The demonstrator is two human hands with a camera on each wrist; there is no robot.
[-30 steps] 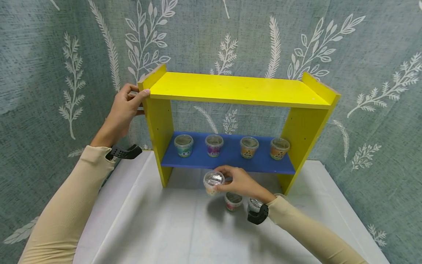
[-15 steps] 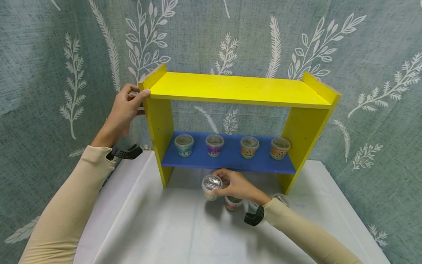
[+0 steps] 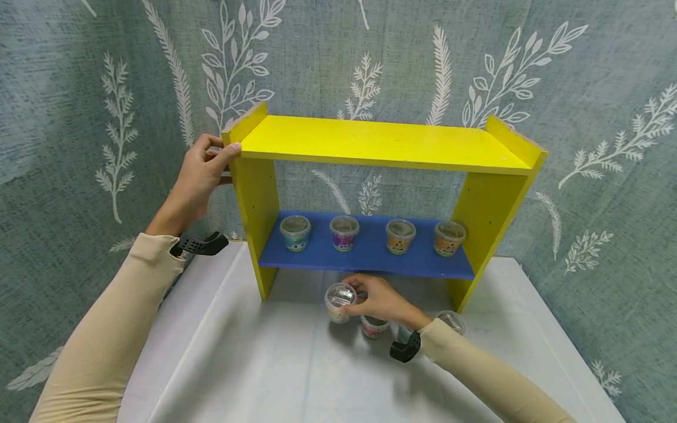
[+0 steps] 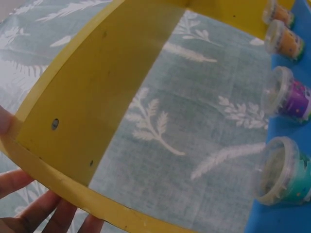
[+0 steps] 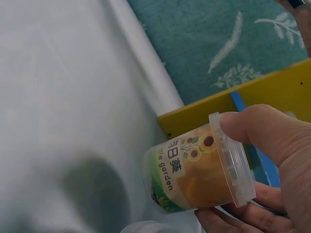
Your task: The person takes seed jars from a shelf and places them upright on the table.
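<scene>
One orange-labelled, clear-lidded round plastic cup [image 5: 199,167] is pinched between the thumb and fingers of the right hand [image 3: 378,299], above the white cloth [image 3: 254,364], nearer than the flat blue shelf [image 3: 319,252]. The yellow wooden frame [image 3: 381,141] is gripped at its upper left edge by the left hand [image 3: 197,173]. Four lidded cups [image 3: 345,235] are set on the shelf, three other cups [image 3: 374,330] on the cloth at right
</scene>
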